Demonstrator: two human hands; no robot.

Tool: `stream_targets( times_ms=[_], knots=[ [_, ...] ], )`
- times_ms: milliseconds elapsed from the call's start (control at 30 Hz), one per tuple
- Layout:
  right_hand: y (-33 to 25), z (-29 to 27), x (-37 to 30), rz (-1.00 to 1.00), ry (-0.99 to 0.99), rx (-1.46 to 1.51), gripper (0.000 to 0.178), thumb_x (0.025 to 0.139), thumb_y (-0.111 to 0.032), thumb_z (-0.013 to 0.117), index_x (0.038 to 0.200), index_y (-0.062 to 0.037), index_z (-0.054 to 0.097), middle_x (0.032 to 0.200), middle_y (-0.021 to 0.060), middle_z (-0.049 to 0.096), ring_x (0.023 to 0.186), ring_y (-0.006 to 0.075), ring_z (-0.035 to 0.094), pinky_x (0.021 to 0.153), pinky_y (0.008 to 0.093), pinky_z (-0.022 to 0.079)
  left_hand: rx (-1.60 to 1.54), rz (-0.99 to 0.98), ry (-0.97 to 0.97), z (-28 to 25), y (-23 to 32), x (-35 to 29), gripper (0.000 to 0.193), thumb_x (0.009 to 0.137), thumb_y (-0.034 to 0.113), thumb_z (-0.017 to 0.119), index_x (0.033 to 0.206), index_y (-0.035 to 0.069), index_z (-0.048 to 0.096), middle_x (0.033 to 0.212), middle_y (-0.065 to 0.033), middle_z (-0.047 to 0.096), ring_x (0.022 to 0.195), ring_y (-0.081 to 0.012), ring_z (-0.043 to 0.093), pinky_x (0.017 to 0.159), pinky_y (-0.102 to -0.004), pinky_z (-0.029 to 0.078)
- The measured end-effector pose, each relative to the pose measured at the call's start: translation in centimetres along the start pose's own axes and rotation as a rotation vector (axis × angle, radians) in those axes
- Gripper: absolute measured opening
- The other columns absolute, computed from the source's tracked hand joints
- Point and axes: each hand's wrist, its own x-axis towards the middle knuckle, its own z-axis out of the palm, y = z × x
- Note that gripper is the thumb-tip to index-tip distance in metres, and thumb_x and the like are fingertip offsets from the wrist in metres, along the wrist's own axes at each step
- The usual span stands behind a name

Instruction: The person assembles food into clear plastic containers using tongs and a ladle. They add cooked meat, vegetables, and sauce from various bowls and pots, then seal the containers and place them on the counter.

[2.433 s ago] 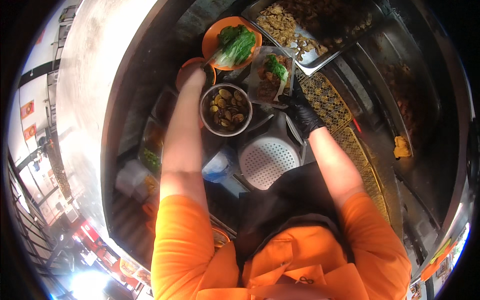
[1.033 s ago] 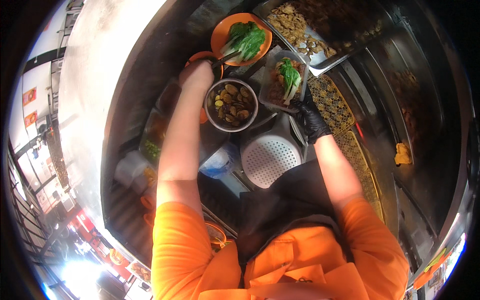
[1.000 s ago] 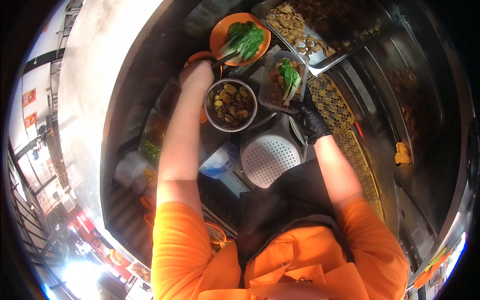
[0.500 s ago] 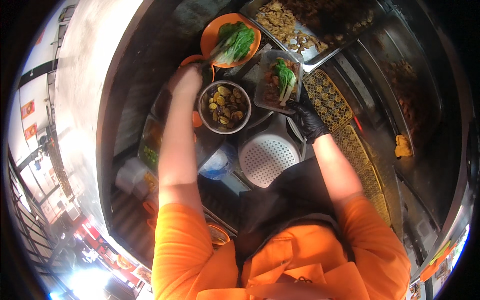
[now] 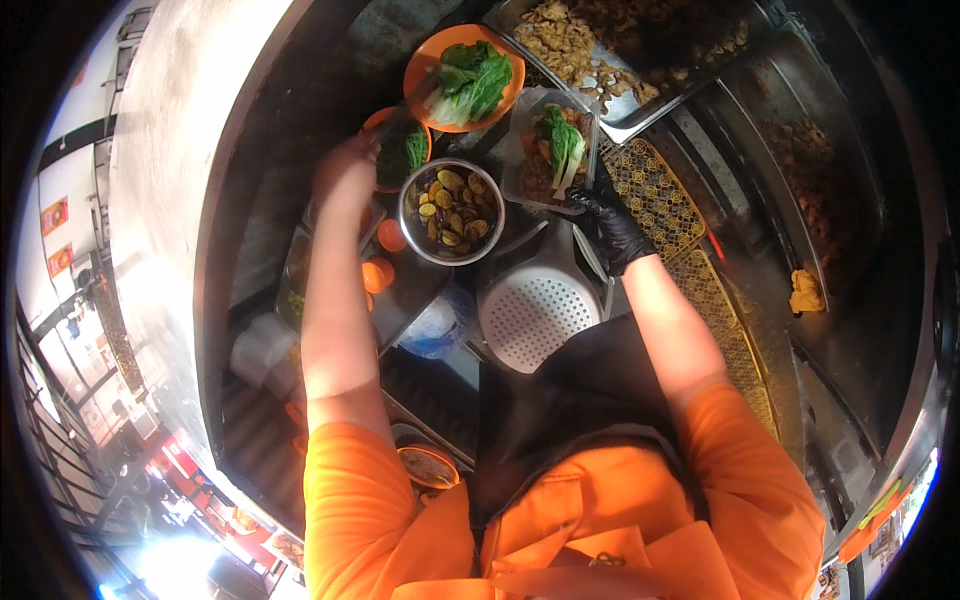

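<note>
My right hand (image 5: 617, 228), in a black glove, grips the near right corner of a clear plastic food container (image 5: 516, 160). Inside it, leafy greens (image 5: 565, 143) lie over reddish-brown food. My bare left hand (image 5: 345, 172) is at the left edge of a small orange bowl (image 5: 404, 150) that holds more greens. Its fingers are blurred and partly hidden, so I cannot make out what they hold. Just beyond that bowl, an orange plate (image 5: 423, 56) bears a heap of leafy greens. Between my hands stands a round metal bowl (image 5: 408, 232) of dark round slices with yellowish-green faces.
A perforated grey scoop (image 5: 538, 310) lies close to my apron. Metal trays (image 5: 640, 118) of cooked food fill the far right, beside yellow patterned mats (image 5: 655, 200). Orange round things (image 5: 378, 274), a clear bag (image 5: 437, 322) and stacked clear containers (image 5: 262, 350) are at left.
My left hand has drawn back left from between the orange plate and small bowl, uncovering the bowl's greens. The container in my right hand has shifted slightly away and left.
</note>
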Motion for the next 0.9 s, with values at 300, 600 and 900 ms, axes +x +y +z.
stream_targets(
  times_ms=[300, 600, 900],
  knots=[
    [0.4, 0.1, 0.5, 0.021, -0.02, 0.032, 0.089, 0.086, -0.001, 0.066, 0.159, -0.0156, 0.018, 0.145, 0.0112, 0.048, 0.128, 0.0244, 0.054, 0.106, 0.0427, 0.048, 0.144, 0.078, 0.049, -0.1, -0.9, 0.0, 0.037, 0.099, 0.037, 0.053, 0.133, 0.029, 0.062, 0.124, -0.0079, 0.067, 0.112, -0.0283, 0.065, 0.096, -0.04, 0.049],
    [0.9, 0.5, 1.5, -0.015, -0.058, 0.056, 0.105, 0.084, -0.005, 0.074, 0.161, -0.0213, 0.005, 0.143, 0.0124, 0.05, 0.122, 0.0255, 0.059, 0.097, 0.0411, 0.053, -0.078, 0.061, 0.069, -2.4, 0.8, -5.0, 0.032, 0.097, 0.033, 0.058, 0.126, 0.025, 0.068, 0.114, -0.0114, 0.069, 0.105, -0.0295, 0.067, 0.09, -0.0396, 0.051],
    [3.3, 1.2, 3.7, 0.022, -0.056, 0.045, 0.1, 0.085, -0.004, 0.072, 0.161, -0.0208, 0.009, 0.142, 0.0111, 0.051, 0.122, 0.0227, 0.057, 0.098, 0.0381, 0.051, -0.08, 0.354, 0.3, 1.6, -1.9, -14.3, 0.025, 0.094, 0.023, 0.063, 0.117, 0.02, 0.072, 0.099, -0.0111, 0.071, 0.091, -0.0288, 0.069, 0.076, -0.0409, 0.055]
  ],
)
